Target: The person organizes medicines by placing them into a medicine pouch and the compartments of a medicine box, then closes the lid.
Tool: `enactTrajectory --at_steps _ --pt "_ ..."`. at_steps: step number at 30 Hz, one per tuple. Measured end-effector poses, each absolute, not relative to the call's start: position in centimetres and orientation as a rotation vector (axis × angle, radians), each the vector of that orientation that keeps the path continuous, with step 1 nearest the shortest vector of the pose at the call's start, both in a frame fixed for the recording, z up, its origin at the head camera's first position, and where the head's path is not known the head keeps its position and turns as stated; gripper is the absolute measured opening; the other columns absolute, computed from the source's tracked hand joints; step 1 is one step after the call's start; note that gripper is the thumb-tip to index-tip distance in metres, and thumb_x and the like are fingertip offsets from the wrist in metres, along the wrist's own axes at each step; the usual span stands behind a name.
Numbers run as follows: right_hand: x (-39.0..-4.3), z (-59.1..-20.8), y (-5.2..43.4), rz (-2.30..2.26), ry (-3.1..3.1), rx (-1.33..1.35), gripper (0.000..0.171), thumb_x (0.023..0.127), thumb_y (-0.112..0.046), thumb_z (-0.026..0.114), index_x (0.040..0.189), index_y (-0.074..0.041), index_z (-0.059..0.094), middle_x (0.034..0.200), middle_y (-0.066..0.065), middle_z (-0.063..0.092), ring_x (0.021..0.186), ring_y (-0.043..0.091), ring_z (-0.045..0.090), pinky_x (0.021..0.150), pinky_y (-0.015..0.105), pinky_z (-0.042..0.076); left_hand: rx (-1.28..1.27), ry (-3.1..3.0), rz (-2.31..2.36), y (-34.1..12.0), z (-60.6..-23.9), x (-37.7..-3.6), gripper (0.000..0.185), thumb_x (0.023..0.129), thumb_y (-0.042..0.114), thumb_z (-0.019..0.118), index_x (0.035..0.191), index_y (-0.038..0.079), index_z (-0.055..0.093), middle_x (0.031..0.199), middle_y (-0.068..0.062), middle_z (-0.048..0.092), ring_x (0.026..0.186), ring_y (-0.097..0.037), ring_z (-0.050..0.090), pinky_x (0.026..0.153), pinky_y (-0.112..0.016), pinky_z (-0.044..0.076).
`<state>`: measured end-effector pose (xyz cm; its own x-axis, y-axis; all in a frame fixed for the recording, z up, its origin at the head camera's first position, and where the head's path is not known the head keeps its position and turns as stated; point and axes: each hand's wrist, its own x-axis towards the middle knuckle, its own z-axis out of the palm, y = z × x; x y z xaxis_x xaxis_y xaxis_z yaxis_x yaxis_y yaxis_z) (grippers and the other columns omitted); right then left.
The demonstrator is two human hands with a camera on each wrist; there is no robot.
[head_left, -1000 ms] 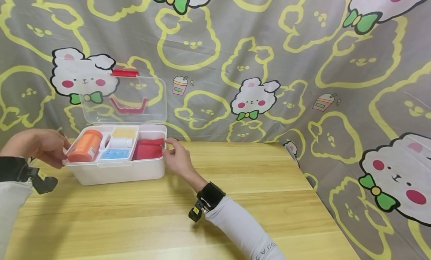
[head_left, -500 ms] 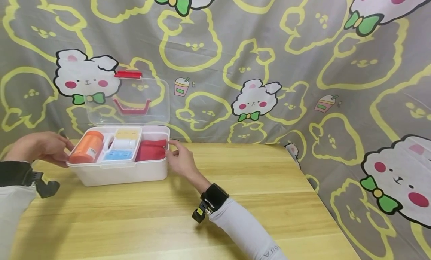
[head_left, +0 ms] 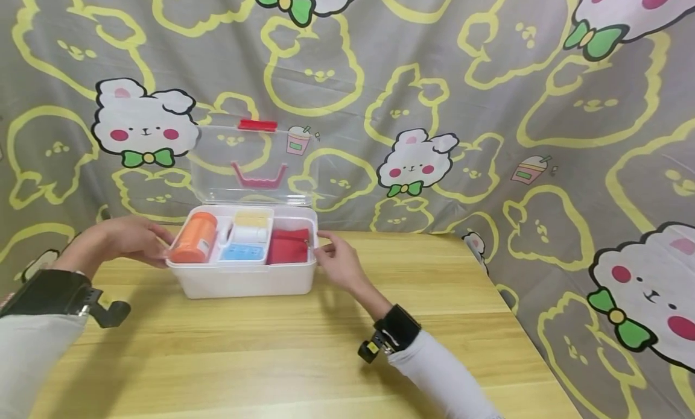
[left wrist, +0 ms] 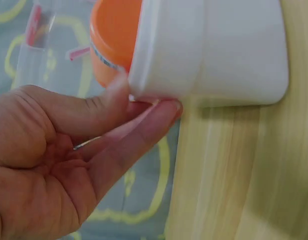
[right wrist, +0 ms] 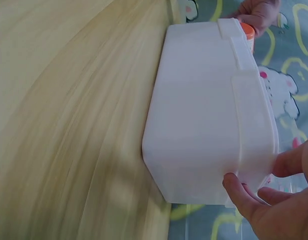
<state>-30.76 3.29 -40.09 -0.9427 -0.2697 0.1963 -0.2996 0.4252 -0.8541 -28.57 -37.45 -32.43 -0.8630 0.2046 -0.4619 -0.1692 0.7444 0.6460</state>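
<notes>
1. The left hand [head_left: 122, 241] holds the left end of the white box [head_left: 250, 280]. Its thumb sits on top of the rim and its fingers [left wrist: 144, 132] curl under the rim, so it pinches the edge.
2. The right hand [head_left: 339, 265] holds the right end of the box. Its fingers [right wrist: 241, 192] curl around the rim at that corner.
3. The box sits between the two hands, on the far left part of the bench [head_left: 304, 359].
4. Its clear lid [head_left: 252, 166] stands open at the back. The lid has a red latch [head_left: 257, 125] on top.
5. Inside, an orange jar [head_left: 194, 245] lies next to the left hand.
6. A red pouch [head_left: 289, 246] lies next to the right hand.
7. Between them is a small tray with a yellow pack [head_left: 251, 218], a white roll [head_left: 248, 234] and a blue pack [head_left: 242, 252].
8. A grey cloth with bunnies [head_left: 412, 105] hangs behind the bench.
</notes>
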Motion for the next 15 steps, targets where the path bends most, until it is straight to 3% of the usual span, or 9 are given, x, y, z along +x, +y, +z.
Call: enactTrajectory --at_steps 8,12,15 --pt "-30.5 -39.7 9.4 1.578 -2.614 0.416 0.045 0.096 -0.006 0.059 0.141 -0.002 0.056 0.109 0.025 0.072 0.096 0.033 0.074 0.082 0.039 0.062 0.259 2.504 1.065 -31.5 -34.1 -28.8 0.061 0.097 0.021 0.066 0.142 -0.014 0.045 0.136 -0.031 0.059 0.122 -0.04 0.063 0.103 -0.053 0.053" --pt "-30.9 -39.7 12.0 1.6 -2.611 0.386 0.045 0.096 -0.005 0.059 0.141 -0.001 0.055 0.112 0.027 0.071 0.102 0.035 0.072 0.088 0.041 0.061 0.305 2.482 1.208 -28.6 -34.8 -29.0 0.067 0.096 0.015 0.066 0.149 -0.013 0.035 0.147 -0.035 0.047 0.135 -0.049 0.05 0.105 -0.05 0.053" --pt "-31.0 -39.7 13.9 1.613 -2.616 0.365 0.045 0.098 -0.005 0.058 0.142 0.0 0.054 0.115 0.029 0.07 0.106 0.037 0.07 0.087 0.039 0.059 0.337 2.45 1.316 -26.8 -35.3 -29.2 0.068 0.096 0.008 0.065 0.151 -0.013 0.032 0.148 -0.035 0.045 0.138 -0.049 0.046 0.103 -0.044 0.054"
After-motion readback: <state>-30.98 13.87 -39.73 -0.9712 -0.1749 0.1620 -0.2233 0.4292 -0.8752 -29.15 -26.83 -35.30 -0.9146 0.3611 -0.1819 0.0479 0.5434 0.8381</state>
